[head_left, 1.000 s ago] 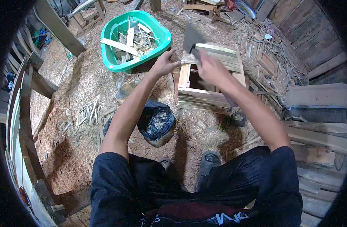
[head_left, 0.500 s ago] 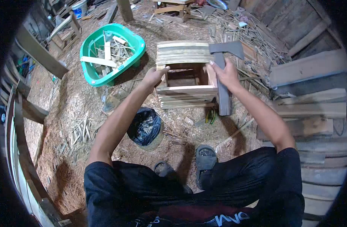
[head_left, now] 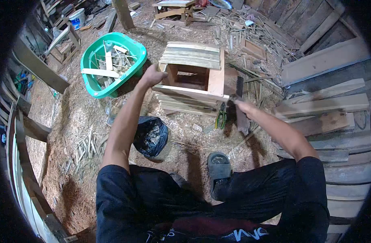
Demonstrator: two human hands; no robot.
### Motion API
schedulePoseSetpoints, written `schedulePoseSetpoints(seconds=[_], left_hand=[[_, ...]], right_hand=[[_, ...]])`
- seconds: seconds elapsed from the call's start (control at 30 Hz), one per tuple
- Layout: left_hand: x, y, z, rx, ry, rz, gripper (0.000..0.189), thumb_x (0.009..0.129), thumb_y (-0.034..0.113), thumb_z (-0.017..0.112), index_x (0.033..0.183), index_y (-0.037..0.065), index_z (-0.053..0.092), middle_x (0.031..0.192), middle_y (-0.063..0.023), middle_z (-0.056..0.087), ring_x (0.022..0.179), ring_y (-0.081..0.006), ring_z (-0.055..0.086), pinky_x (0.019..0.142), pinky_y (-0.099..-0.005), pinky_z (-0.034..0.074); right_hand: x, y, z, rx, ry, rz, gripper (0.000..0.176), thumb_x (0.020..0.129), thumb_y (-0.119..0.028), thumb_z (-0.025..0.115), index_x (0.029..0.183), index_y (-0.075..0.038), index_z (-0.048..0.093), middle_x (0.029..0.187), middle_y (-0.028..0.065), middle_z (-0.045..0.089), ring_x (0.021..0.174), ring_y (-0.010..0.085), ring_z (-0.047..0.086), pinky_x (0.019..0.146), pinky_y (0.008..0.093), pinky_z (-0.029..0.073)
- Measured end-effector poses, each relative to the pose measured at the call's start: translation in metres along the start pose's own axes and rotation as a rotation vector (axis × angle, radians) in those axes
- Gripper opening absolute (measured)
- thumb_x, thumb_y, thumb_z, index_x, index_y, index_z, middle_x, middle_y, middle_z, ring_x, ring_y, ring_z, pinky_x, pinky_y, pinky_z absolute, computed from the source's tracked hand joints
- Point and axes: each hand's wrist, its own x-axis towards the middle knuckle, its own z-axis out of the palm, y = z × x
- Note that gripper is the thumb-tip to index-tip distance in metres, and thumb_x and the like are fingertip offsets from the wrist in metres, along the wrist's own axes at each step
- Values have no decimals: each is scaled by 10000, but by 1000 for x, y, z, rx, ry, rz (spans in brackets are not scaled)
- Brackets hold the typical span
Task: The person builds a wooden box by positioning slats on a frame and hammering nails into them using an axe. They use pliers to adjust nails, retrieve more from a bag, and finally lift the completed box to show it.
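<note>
A wooden slatted box (head_left: 191,54) with a square opening stands on the shavings-covered floor in front of me. My left hand (head_left: 154,75) grips the left rim of its opening. At the near right corner, my right hand (head_left: 241,104) closes its fingers against the box, its fingertips partly hidden. Just beyond that hand lies a long dark tool handle (head_left: 241,119), close to the box's right side; its head is hard to make out. Green-handled pliers (head_left: 221,118) rest on the floor against the box's near side.
A green tub (head_left: 135,69) of wood scraps sits at the left. Nearer me is a black plastic-lined container (head_left: 163,141). Stacked boards (head_left: 331,121) line the right side. Offcuts (head_left: 250,42) lie behind the box, and a wooden post (head_left: 122,12) rises at the back.
The box has shifted left and turned slightly clockwise. My right hand has moved from its upper right rim down to the near right corner. The tool beside it has shifted away from the box.
</note>
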Motion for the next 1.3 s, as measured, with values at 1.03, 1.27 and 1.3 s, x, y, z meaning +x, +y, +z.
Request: schedulePoseSetpoints(seconds=[1.03,1.27,1.3], left_hand=[[-98,116,61,-703,156,-492,612,832,291,805,1273,-4,500,1083,-145,647,949,-264,653,762,-432,557],[-8,-1,38,-541,255,-371,346,777,-5,521,1111,-20,613,919,-144,662,785,-253,637,676,-403,531],[-2,-7,33,-547,239,-367,368,781,-10,489,1130,-17,607,929,-137,658,780,-252,628,677,-410,531]], right_hand=[[82,-200,-24,-544,131,-628,752,842,-571,665,1173,101,592,1190,300,625,1078,412,632,916,470,504],[17,-155,-20,-370,84,-503,644,845,-551,693,1007,68,621,988,232,658,944,325,654,819,412,521],[12,-150,-18,-318,68,-491,626,848,-545,696,982,62,625,962,223,661,925,311,656,802,397,524]])
